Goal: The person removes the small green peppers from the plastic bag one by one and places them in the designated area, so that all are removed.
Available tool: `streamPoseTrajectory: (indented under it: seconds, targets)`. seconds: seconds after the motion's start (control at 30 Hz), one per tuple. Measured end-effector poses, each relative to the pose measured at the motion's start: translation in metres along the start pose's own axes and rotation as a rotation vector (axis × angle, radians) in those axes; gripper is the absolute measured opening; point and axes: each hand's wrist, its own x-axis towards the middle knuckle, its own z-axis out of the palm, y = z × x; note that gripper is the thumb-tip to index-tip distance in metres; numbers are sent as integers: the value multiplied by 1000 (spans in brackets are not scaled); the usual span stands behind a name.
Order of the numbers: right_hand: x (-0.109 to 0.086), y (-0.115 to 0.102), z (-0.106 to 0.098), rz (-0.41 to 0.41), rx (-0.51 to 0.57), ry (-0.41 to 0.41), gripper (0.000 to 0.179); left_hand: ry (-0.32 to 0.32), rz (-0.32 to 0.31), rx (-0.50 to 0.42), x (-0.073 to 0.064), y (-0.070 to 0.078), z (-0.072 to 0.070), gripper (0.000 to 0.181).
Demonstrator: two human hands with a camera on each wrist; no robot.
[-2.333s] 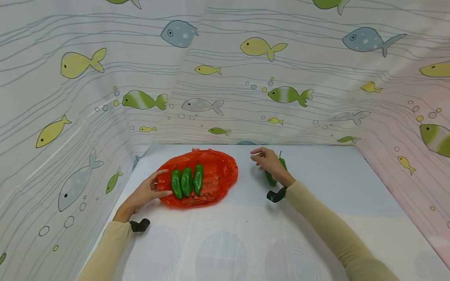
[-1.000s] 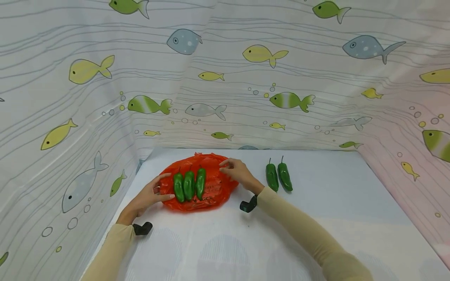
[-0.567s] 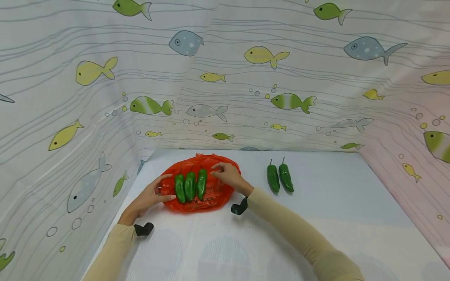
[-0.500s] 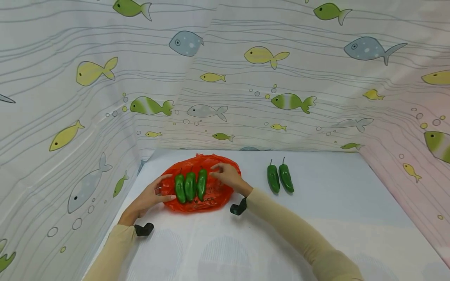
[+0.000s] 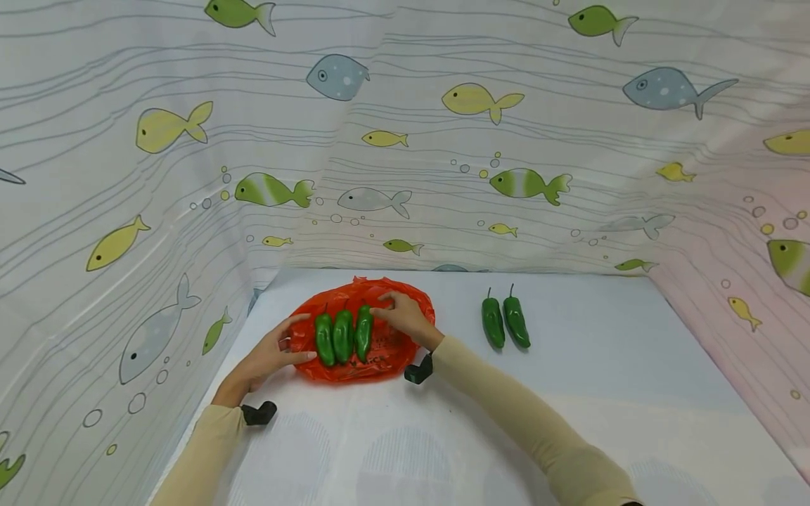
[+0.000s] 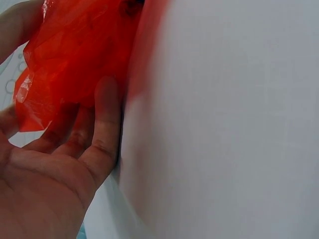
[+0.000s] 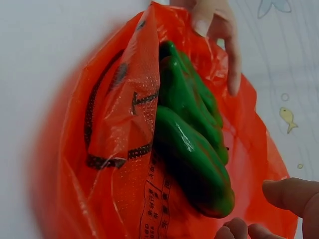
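Observation:
Three green chili peppers (image 5: 344,336) lie side by side in a red plastic bag (image 5: 395,351) spread open on the table. My left hand (image 5: 268,355) is at the bag's left edge with fingers and thumb spread. In the left wrist view its fingers (image 6: 102,132) touch the red plastic, partly seen through it. My right hand (image 5: 408,318) reaches over the bag from the right, fingertips beside the stem end of the rightmost pepper. In the right wrist view, a gap shows between its fingers (image 7: 291,194) and the nearest pepper (image 7: 192,162). Nothing is in its grasp.
Two more green chili peppers (image 5: 493,323) lie parallel on the white table (image 5: 595,337), right of the bag. Fish-patterned curtains (image 5: 436,211) enclose the back and both sides. Each wrist wears a small black camera (image 5: 259,413).
A second pepper now lies uncovered on the right, where the right hand was. That hand has moved left over the bag to the rightmost pepper there. The left hand stays at the bag's edge.

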Motion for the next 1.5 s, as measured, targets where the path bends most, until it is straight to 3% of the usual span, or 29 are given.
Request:
streamPoseTrajectory:
  seconds: [0.47,0.77,1.5]
  targets:
    - [12,2,11,36,-74,11,59,3,-3,14,0,-1,-2,87]
    - [14,2,19,56,-14,-17,58,-4,2,-1,1,-3,-3,86]
    - [26,-3,31,102,-73,22,36,-1,-20,0,1,-3,-4,86]
